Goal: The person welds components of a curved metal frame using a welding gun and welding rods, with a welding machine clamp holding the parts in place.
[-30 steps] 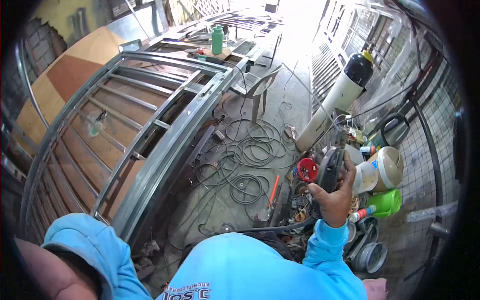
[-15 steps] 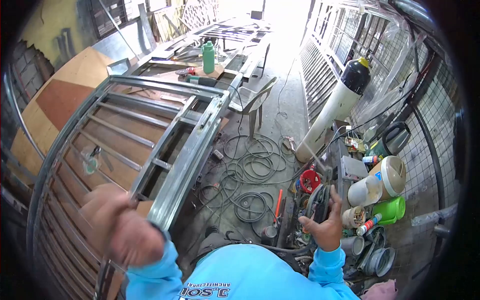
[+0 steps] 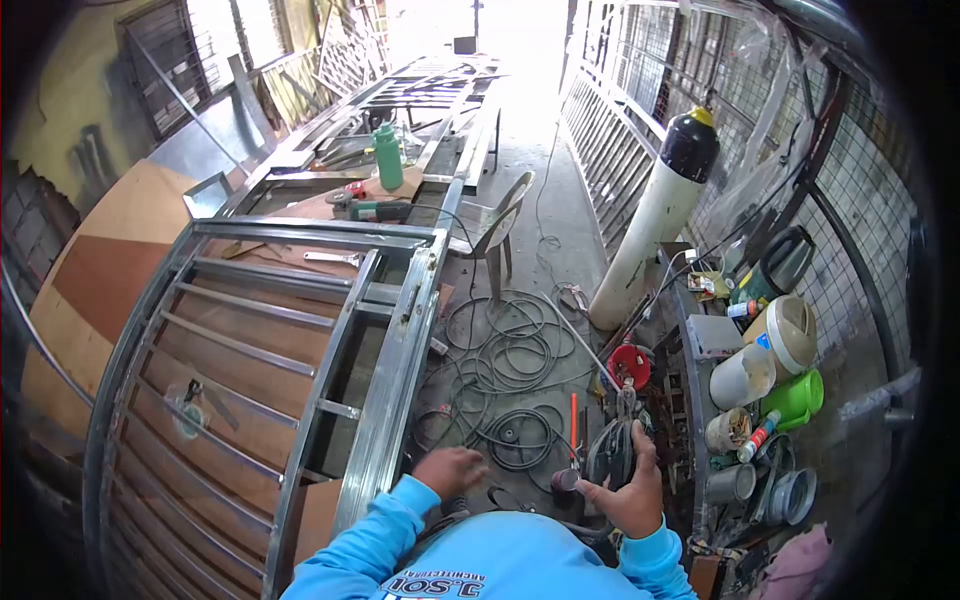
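Right of the metal frame [image 3: 393, 385], apart from its near right edge, the dark oval object [image 3: 608, 455] points roughly forward, gripped by the nearer right hand [image 3: 632, 492]; well leftward, the left hand [image 3: 450, 471] hangs slack-fingered, seemingly empty.

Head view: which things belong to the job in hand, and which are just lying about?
Likely in the job:
- dark object, held in the right hand
- metal frame, beside the left hand

Apparently just lying about:
- green bottle
- pink cloth
- green tub
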The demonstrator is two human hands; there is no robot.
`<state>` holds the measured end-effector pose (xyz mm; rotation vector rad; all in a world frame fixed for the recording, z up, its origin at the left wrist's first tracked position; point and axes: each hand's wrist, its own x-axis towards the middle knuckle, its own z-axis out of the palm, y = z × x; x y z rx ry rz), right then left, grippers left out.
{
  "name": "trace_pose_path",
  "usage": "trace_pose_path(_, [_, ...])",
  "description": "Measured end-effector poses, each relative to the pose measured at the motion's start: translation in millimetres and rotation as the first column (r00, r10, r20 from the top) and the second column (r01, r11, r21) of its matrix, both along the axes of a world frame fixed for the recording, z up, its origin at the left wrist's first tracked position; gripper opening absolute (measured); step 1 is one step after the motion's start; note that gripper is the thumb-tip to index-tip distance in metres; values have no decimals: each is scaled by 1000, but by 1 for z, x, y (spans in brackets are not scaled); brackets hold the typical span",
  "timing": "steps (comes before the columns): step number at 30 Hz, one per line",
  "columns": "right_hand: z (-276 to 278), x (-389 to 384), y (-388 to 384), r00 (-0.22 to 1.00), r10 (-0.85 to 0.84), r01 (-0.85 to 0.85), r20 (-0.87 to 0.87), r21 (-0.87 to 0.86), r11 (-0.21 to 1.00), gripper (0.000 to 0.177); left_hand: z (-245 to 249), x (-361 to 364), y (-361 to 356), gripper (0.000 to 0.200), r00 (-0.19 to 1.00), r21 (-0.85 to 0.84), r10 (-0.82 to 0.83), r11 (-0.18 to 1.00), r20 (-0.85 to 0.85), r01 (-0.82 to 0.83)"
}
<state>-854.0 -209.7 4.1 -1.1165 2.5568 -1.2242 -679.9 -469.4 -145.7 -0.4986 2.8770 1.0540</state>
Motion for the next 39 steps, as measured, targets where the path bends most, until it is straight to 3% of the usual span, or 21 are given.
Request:
trace_pose_path(4, [-4,16,-10,999,-33,32,15,60,998,119,-6,-15,31,46,969,271,-246,932,-18,242])
trace_pose_path(6, [-10,20,-24,993,99,-102,67,34,994,122,-1,-22,37,54,943,410,-329,856,-41,316])
trace_pose_path(8, [-30,14,-45,951,310,-310,-3,-7,951,122,-8,-23,33,53,947,342,-303,883,-111,323])
trace_pose_path(9, [-28,16,-57,921,385,-383,62,-41,923,120,-14,-24,29,53,946,307,-290,895,-148,323])
trace_pose_path(11, [-16,22,-90,824,534,-521,188,-116,846,115,-45,-24,25,50,847,177,-304,894,-436,412])
trace_pose_path(13, [-19,20,-118,768,637,-618,72,-179,765,104,-18,-20,21,47,859,363,-219,838,-463,409])
trace_pose_path(14, [-19,18,-131,739,672,-652,53,-195,733,103,5,-12,17,45,931,597,-156,730,-330,334])
trace_pose_path(16, [-21,17,-156,689,722,-700,62,-204,685,101,6,-4,13,34,948,796,-14,539,-318,275])
trace_pose_path(19, [-31,24,-193,613,762,-734,209,-204,647,98,-20,0,-7,30,918,865,209,454,-336,214])
trace_pose_path(20, [-39,28,-204,577,778,-742,250,-237,627,91,-16,1,-8,31,847,860,333,446,-415,246])
trace_pose_path(23, [-59,38,-230,467,812,-791,351,-245,561,82,25,14,-14,31,780,891,583,447,-226,-76])
trace_pose_path(24, [-48,43,-233,504,759,-771,413,-180,610,76,21,16,-16,33,747,887,629,446,-216,-118])
trace_pose_path(27, [-58,47,-233,690,656,-644,307,-154,750,72,14,20,-28,38,640,837,740,473,-207,-276])
trace_pose_path(30, [-71,28,-210,717,565,-572,409,-119,812,68,-30,22,-50,45,453,581,837,541,-306,-608])
trace_pose_path(31, [-76,20,-195,747,539,-543,388,-111,832,66,6,25,-52,47,472,810,868,386,-157,-441])
trace_pose_path(32, [-82,14,-183,782,500,-501,373,-101,859,65,12,32,-63,39,454,695,871,446,-190,-564])
trace_pose_path(33, [-88,11,-167,811,456,-457,367,-88,885,64,13,37,-73,31,410,736,898,386,-160,-556])
trace_pose_path(34, [-93,7,-149,841,437,-437,318,-76,896,61,10,35,-83,31,228,842,960,255,-162,-475])
trace_pose_path(35, [-91,3,-124,858,405,-407,318,-62,911,61,24,38,-84,31,180,842,965,257,-193,-475])
trace_pose_path(36, [-87,0,-104,868,389,-393,309,-53,918,60,-4,51,-106,32,71,784,980,193,-188,-590])
trace_pose_path(39, [-80,-13,-52,886,328,-352,329,15,936,57,28,47,-92,48,10,741,965,206,-261,-639])
